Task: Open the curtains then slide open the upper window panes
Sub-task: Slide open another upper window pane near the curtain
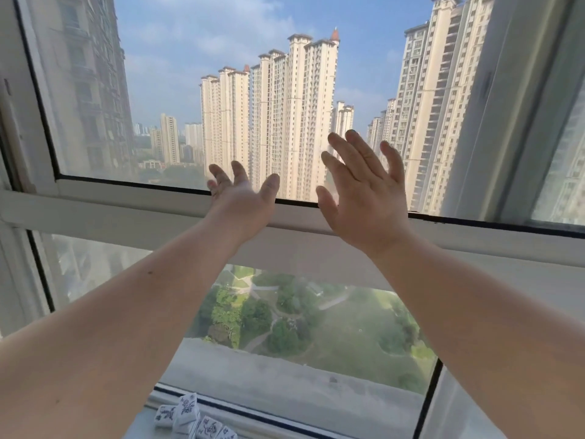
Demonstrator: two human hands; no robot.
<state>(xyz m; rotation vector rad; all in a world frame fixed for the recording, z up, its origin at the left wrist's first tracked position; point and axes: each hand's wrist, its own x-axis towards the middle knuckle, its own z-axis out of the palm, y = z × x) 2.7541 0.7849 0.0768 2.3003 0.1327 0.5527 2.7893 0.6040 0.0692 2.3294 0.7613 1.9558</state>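
Observation:
Both my arms reach up toward the upper window pane (177, 90), a large sheet of glass in a white frame. My left hand (242, 198) is spread flat with fingers apart, low on the pane just above the white horizontal rail (126, 204). My right hand (364, 198) is also spread with fingers apart, beside it and slightly higher. Neither hand holds anything. A second white sash upright (493, 128) stands at the right. No curtain is in view.
Below the rail is a fixed lower pane (316, 327) looking down on a park. Several white tiles with dark markings (190, 418) lie on the sill at the bottom. A white frame upright (19, 106) bounds the left side.

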